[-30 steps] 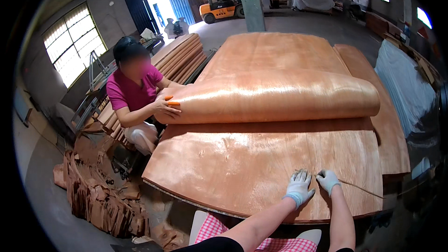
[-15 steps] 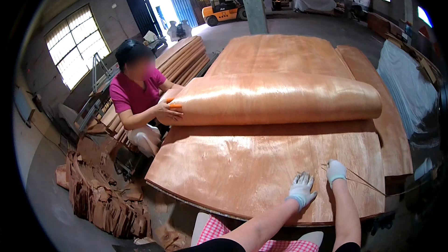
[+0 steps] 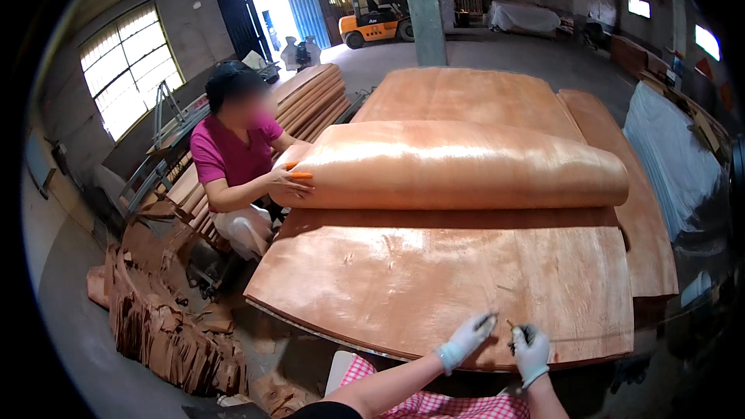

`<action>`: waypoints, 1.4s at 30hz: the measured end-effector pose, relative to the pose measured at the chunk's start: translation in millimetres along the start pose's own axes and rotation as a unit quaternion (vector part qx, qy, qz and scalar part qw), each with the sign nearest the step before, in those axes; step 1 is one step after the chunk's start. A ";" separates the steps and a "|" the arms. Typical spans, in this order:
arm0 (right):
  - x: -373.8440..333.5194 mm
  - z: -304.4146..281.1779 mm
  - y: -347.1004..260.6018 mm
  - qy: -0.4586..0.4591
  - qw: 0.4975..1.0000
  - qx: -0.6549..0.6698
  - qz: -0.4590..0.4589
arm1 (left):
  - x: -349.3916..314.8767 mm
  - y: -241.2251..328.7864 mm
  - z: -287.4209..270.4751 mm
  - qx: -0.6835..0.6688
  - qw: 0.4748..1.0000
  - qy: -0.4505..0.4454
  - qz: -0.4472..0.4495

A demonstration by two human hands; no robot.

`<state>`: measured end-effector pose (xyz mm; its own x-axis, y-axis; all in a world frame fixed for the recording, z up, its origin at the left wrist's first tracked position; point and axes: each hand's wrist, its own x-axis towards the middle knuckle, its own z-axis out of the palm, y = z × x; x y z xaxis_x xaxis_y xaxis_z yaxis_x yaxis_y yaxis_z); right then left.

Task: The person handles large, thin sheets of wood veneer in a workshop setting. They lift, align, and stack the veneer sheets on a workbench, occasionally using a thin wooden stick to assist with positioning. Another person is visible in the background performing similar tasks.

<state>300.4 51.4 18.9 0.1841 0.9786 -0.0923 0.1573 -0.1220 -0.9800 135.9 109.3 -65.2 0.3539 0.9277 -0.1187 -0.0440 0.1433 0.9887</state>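
Both gloved hands are above the near right part of a wide reddish-brown wood veneer sheet (image 3: 365, 271). My left hand (image 3: 469, 336) is closed, its fingertips pinched on something small and dark that I cannot make out. Just right of it, my right hand (image 3: 531, 351) is closed on a thin brown cord, whose short end pokes out by the thumb. A faint line of the cord runs off to the right. Farther back, the veneer lies rolled over in a broad curl (image 3: 458, 167). A co-worker in a pink top (image 3: 233, 151) holds the curl's left end, with something orange at the fingers.
More veneer (image 3: 621, 186) lies along the right side of the stack. Torn veneer scraps (image 3: 171, 326) are piled on the floor at left. Long wood pieces (image 3: 310, 97) are stacked behind the co-worker. A pillar (image 3: 427, 23) and a forklift (image 3: 376, 15) stand at the back.
My left hand has lifted from flat on the veneer and closed. My right hand has come nearer to me and leftward with the cord. The co-worker still holds the curl.
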 end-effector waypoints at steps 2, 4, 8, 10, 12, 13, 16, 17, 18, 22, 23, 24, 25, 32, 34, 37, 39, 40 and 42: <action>-15.0 4.6 6.0 0.010 0.989 -0.109 -0.096 | -39.6 27.2 -1.4 0.026 0.995 -0.084 -0.042; -28.8 18.1 8.2 0.018 0.996 -0.066 -0.065 | -68.8 11.6 -10.6 0.023 0.989 -0.133 -0.067; -51.4 23.1 30.1 0.018 0.993 -0.103 -0.057 | -110.1 -2.9 -7.7 -0.137 0.979 -0.115 -0.102; -78.8 35.8 7.6 -0.022 0.992 -0.120 -0.029 | -123.2 -3.1 -4.4 -0.181 0.971 -0.122 -0.093; -93.8 46.2 16.3 -0.034 0.987 -0.132 -0.079 | -134.6 1.0 1.9 -0.189 0.973 -0.081 -0.101; -97.5 45.7 28.8 -0.043 0.991 -0.106 -0.065 | -139.7 7.8 4.4 -0.192 0.973 -0.064 -0.110; -106.2 60.1 30.9 -0.076 0.993 -0.067 -0.057 | -161.0 16.3 -2.9 -0.227 0.968 0.008 -0.102; -111.5 71.1 19.7 -0.086 0.993 -0.050 -0.060 | -169.0 12.4 -6.7 -0.242 0.965 0.036 -0.093; -114.8 79.2 12.3 -0.097 0.993 -0.032 -0.062 | -173.8 8.0 -12.2 -0.231 0.968 0.058 -0.074; -119.8 96.3 3.1 -0.149 0.985 -0.077 -0.029 | -182.8 14.3 -35.7 -0.159 0.982 0.104 -0.023; -119.6 99.0 5.8 -0.152 0.985 -0.077 -0.030 | -187.0 21.6 -37.2 -0.167 0.979 0.115 -0.015; -119.0 102.0 9.9 -0.153 0.985 -0.071 -0.031 | -189.7 25.5 -38.8 -0.176 0.976 0.125 -0.008; -118.2 104.9 14.2 -0.154 0.986 -0.065 -0.031 | -190.4 26.2 -40.9 -0.175 0.975 0.134 -0.007; -116.1 129.2 0.2 -0.199 0.970 -0.130 -0.045 | -196.8 20.0 -64.9 -0.152 0.965 0.213 0.021; -110.7 135.6 -14.1 -0.208 0.954 -0.189 -0.105 | -194.8 29.6 -73.9 -0.157 0.955 0.251 0.013; -102.1 140.9 -50.6 -0.215 0.921 -0.297 -0.130 | -193.2 32.3 -107.9 -0.125 0.939 0.318 0.050; -91.1 132.0 -48.6 -0.212 0.908 -0.345 -0.109 | -189.7 21.4 -144.3 -0.171 0.913 0.349 0.128; -84.2 122.1 -44.9 -0.209 0.916 -0.330 -0.091 | -183.5 16.8 -163.9 -0.191 0.894 0.374 0.159; -69.9 92.2 -26.5 -0.190 0.909 -0.359 -0.095 | -175.1 6.9 -204.2 -0.134 0.888 0.433 0.070</action>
<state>193.9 1.5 35.1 -0.2396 0.9632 -0.1220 0.7686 0.1114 -0.6299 -117.2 18.3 -56.2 -0.5198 0.8432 -0.1372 -0.2925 -0.0248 0.9559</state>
